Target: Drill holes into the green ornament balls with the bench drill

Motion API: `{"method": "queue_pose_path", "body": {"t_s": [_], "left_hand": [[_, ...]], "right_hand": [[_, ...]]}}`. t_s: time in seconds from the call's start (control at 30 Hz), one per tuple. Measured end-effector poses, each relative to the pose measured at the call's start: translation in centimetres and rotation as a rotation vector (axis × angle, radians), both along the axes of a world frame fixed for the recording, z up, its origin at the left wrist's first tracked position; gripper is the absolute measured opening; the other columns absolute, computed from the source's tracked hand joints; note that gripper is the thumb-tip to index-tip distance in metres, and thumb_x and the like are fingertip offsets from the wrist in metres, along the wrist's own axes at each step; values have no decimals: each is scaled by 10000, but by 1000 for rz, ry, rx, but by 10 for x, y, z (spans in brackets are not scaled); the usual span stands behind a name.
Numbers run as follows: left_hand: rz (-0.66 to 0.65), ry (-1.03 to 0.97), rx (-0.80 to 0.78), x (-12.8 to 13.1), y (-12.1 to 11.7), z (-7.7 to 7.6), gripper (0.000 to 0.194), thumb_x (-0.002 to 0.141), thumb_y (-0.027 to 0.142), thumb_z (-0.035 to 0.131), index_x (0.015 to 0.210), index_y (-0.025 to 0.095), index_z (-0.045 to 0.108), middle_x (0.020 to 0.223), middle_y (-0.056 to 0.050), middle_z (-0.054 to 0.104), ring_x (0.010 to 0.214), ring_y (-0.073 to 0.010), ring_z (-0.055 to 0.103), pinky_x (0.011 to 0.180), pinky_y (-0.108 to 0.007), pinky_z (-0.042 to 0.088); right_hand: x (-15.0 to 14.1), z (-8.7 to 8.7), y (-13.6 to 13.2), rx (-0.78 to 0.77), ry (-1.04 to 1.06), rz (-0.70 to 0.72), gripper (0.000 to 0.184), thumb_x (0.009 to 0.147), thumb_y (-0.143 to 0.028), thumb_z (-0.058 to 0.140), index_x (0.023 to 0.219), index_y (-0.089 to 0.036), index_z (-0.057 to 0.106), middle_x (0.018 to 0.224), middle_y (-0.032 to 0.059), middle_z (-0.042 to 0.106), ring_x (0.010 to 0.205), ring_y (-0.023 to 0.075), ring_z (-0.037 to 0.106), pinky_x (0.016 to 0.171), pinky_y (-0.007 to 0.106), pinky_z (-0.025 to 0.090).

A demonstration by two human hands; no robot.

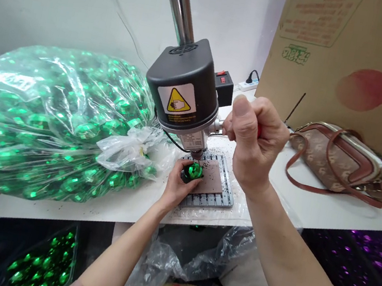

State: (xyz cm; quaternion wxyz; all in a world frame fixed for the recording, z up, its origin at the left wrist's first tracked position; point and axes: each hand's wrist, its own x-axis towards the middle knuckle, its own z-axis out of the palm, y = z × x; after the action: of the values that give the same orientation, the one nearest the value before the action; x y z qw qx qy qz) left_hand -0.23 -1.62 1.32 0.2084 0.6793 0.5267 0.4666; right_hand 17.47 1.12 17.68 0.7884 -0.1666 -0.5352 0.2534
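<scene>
My left hand [181, 183] is closed around a shiny green faceted ball [195, 170], which sits in a dark holder under the tip of a small drill press [184, 87]. Beneath it lie a brown board [212, 179] and the grey slotted base plate [227, 199], both strewn with dark shavings. My right hand [256, 139] is wrapped round the lever handle [258, 130] on the machine's right side; a bit of red shows between the fingers. Whether the drill bit touches the ball, I cannot tell.
At left, a large clear bag [50, 123] of green faceted balls fills the table [90, 209]. On the right a brown handbag [336, 156] leans by a big cardboard box [320, 82]. Below the table edge stand a bin of green balls [44, 260] and purple shiny pieces [365, 262].
</scene>
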Motion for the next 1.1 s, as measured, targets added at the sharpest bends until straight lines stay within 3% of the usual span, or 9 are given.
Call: {"method": "queue_pose_path", "body": {"t_s": [0.13,0.3,0.5,0.67,1.1], "left_hand": [[-26,14,45,-1,1,-1,457,811,310,800,1224,232,620,1234,-91,616,1192,-267,614,1027,-434,518],[-60,-148,-112,-1,-3,-10,520,877,388,746,1343,244,564,1286,-104,648,1210,-267,633,1061,-453,511],[-23,-327,-141,4,-3,-17,615,751,409,875,1252,221,570,1223,-92,660,1173,-264,652,1030,-428,530],[-14,-324,-148,10,0,-14,611,702,434,903,1184,204,608,1139,-78,682,1114,-268,664,988,-424,538],[-24,-315,-161,29,-6,-11,543,801,407,832,1242,219,577,1242,-93,674,1174,-260,644,1037,-410,505]], "right_hand": [[0,0,-1,-24,-8,-23,447,927,-460,586,628,-213,365,545,-56,348,505,51,371,506,289,325],[0,-1,-1,-12,-7,-19,440,935,-447,579,632,-208,368,551,-61,356,510,43,386,515,281,315],[0,0,1,-9,-14,-27,459,923,-467,590,629,-209,350,533,-62,348,497,46,360,507,291,313],[-1,3,-2,-35,-13,-52,469,918,-437,603,604,-204,343,528,-58,369,487,45,335,492,289,298],[0,4,-2,-61,-32,-63,474,925,-426,600,594,-199,348,516,-58,356,488,36,314,483,269,300]]}}
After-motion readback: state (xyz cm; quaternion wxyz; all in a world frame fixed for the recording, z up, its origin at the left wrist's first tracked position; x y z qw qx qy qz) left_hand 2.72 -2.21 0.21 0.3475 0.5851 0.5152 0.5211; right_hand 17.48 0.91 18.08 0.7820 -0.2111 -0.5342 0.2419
